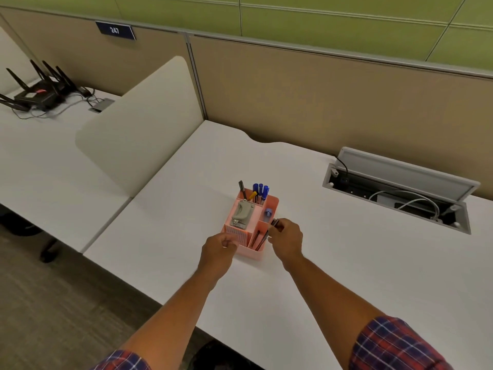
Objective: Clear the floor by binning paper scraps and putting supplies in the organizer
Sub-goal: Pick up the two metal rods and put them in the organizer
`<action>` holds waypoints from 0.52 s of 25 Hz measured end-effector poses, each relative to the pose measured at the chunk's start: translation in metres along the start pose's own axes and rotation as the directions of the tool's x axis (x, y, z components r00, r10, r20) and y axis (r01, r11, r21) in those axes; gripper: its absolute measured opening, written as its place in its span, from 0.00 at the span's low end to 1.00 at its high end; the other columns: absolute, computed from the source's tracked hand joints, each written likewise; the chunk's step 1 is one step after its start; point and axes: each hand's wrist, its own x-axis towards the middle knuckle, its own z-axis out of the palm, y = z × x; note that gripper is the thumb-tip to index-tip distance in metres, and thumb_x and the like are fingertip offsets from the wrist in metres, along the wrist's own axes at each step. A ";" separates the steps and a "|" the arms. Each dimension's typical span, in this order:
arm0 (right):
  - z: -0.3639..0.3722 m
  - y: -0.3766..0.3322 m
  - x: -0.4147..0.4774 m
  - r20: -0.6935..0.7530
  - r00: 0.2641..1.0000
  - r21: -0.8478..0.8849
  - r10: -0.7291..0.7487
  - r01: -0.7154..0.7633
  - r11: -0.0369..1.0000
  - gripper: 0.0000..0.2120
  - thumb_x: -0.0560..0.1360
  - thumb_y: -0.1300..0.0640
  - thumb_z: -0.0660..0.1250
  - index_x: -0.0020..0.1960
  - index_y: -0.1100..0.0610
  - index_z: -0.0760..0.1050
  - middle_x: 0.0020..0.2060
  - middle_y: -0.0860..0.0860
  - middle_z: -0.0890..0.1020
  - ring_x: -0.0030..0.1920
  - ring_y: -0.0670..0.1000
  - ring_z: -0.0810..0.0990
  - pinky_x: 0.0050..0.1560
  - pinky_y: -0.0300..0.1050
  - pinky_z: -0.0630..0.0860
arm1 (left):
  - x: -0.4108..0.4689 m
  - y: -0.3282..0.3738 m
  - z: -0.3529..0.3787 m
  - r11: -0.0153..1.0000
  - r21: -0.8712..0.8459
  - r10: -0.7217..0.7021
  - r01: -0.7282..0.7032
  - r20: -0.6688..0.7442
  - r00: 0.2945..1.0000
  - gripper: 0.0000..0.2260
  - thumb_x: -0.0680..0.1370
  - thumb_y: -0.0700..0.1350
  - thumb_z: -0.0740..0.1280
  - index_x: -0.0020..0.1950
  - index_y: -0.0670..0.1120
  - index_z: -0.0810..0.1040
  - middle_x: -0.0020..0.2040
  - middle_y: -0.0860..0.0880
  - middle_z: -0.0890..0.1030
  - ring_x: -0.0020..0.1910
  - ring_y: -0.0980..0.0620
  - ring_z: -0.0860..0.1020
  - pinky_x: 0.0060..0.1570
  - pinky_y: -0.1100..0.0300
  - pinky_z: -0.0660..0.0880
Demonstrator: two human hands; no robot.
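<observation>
Seemingly pencils (pixel 275 223) in right hand (pixel 287 238), tips hidden

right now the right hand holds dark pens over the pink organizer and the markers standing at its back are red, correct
Not quite. The markers standing at the back of the pink organizer are blue, not red, as the head view shows. The rest holds: the right hand holds dark pens over the organizer.
</observation>
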 end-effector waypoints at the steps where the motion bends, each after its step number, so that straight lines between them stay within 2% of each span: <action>1: 0.002 0.002 0.001 0.026 1.000 -0.012 0.002 -0.001 1.000 0.06 0.78 0.58 0.69 0.44 0.59 0.80 0.40 0.55 0.85 0.44 0.58 0.86 0.50 0.61 0.84 | 0.000 0.000 -0.001 1.000 0.005 -0.001 0.001 -0.005 1.000 0.12 0.81 0.41 0.67 0.62 0.48 0.84 0.59 0.50 0.84 0.59 0.49 0.82 0.44 0.70 0.74; 5: 0.003 0.006 0.004 0.074 0.997 -0.051 -0.001 0.005 0.999 0.08 0.79 0.53 0.71 0.50 0.59 0.81 0.46 0.55 0.86 0.49 0.57 0.85 0.53 0.59 0.84 | -0.003 0.001 -0.002 0.999 0.052 0.008 -0.007 -0.013 1.000 0.13 0.81 0.41 0.66 0.64 0.47 0.83 0.60 0.49 0.84 0.58 0.50 0.81 0.44 0.71 0.74; 9: -0.009 0.016 -0.004 0.029 0.999 -0.163 -0.029 0.034 0.986 0.17 0.78 0.50 0.72 0.62 0.58 0.78 0.55 0.53 0.84 0.54 0.52 0.82 0.56 0.46 0.79 | -0.008 0.000 -0.001 0.992 0.124 0.034 -0.032 -0.012 0.999 0.12 0.82 0.41 0.65 0.64 0.48 0.83 0.61 0.48 0.84 0.57 0.49 0.81 0.39 0.75 0.72; 13: -0.027 0.036 -0.022 0.046 0.995 -0.268 -0.087 0.096 0.959 0.21 0.80 0.48 0.69 0.68 0.59 0.75 0.63 0.55 0.82 0.61 0.54 0.80 0.62 0.47 0.76 | -0.015 0.002 0.001 0.977 0.198 0.080 -0.079 0.004 0.997 0.11 0.82 0.42 0.64 0.62 0.48 0.82 0.63 0.48 0.84 0.57 0.49 0.80 0.40 0.74 0.72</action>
